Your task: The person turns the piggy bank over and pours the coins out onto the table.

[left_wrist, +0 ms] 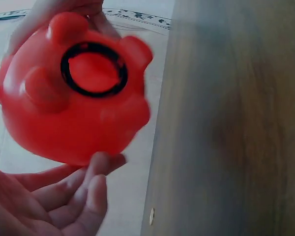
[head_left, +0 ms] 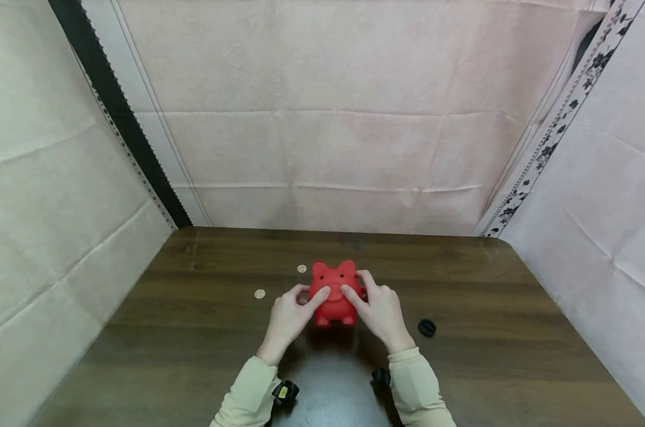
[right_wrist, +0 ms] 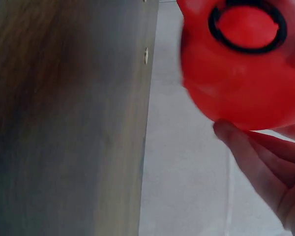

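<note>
Both hands hold a red piggy bank lifted over the table, its snout side towards the head camera. My left hand grips the left side, thumb on the front and fingers round the edge. On the opposite side my right hand holds it the same way. Seen from the left wrist, the underside has stubby feet and a round black ring around a red centre. In the right wrist view, fingertips press against the red body.
On the brown wooden table, one gold-coloured coin lies left of the piggy bank and another coin farther back. A round black cap lies to the right of my right hand. White cloth walls surround the table's back and sides.
</note>
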Demonstrator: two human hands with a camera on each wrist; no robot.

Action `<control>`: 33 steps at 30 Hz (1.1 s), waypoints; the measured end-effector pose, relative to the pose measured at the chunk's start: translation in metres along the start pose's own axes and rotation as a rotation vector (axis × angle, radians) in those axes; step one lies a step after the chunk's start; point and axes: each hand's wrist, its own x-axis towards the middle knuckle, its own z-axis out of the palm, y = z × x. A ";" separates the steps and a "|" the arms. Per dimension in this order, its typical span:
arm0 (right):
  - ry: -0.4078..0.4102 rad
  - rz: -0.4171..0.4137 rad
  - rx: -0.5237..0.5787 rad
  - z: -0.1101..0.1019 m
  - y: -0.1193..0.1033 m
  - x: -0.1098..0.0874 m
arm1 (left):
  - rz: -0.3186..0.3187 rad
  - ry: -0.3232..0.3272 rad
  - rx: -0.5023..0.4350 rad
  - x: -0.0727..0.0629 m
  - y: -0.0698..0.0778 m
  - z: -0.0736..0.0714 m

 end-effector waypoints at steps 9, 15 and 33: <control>-0.117 0.099 -0.107 -0.001 -0.003 0.002 | -0.061 -0.064 0.109 -0.001 -0.003 -0.002; -0.131 0.102 0.032 0.000 0.000 0.002 | 0.063 -0.048 -0.028 0.001 -0.002 -0.001; -0.004 -0.581 0.488 -0.010 0.002 0.002 | 0.764 -0.039 -0.369 -0.003 0.001 -0.002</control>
